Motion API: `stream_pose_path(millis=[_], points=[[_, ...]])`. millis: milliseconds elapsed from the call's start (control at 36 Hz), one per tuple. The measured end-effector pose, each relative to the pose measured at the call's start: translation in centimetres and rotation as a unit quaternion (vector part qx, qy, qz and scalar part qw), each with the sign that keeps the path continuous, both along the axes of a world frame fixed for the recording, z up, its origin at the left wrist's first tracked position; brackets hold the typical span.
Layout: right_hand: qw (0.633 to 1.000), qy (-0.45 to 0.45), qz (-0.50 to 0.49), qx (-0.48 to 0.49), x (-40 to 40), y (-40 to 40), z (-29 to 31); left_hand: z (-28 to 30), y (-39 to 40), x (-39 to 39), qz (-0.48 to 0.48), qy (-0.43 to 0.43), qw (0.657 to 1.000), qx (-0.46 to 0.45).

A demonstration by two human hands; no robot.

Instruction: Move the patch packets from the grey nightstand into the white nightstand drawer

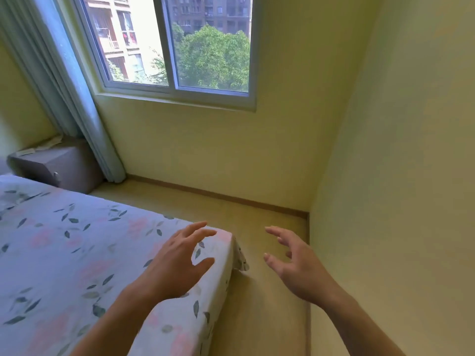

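Observation:
The grey nightstand (65, 167) stands at the far left, beyond the bed and beside the curtain. Flat pale patch packets (38, 147) lie on its top. A small knob shows on its front. My left hand (180, 263) hovers open above the corner of the bed, fingers spread, holding nothing. My right hand (295, 263) hangs open over the floor to the right of the bed, also holding nothing. Both hands are far from the nightstand. No white nightstand is in view.
A bed (77, 253) with a floral sheet fills the lower left. A strip of wooden floor (257, 227) runs between the bed and the yellow walls. A grey-blue curtain (77, 98) hangs beside the window (174, 47).

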State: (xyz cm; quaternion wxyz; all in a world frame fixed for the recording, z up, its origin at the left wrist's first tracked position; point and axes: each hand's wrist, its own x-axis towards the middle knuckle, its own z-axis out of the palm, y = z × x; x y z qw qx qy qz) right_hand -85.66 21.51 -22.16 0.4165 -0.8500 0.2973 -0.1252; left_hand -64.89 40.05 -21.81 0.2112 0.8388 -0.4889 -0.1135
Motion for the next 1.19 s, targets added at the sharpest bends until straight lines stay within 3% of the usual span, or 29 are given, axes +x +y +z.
stream_pose_path(millis=[306, 500, 972, 1195], points=[[0.986, 0.011, 0.165, -0.014, 14.1, -14.9, 2.6, 0.3, -7.5, 7.8, 0.171, 0.009, 0.985, -0.012], [0.979, 0.010, 0.202, -0.025, 23.7, -25.0, 1.7, -1.4, -14.6, 15.8, 0.230, 0.020, 0.973, -0.011], [0.981, 0.010, 0.193, -0.019, 44.1, -50.1, 2.1, 1.0, -43.4, 37.8, 0.167, 0.023, 0.984, -0.054], [0.967, 0.012, 0.253, -0.014, 56.9, -61.3, 0.2, -1.4, -53.6, 47.4, 0.218, 0.036, 0.975, -0.037]])
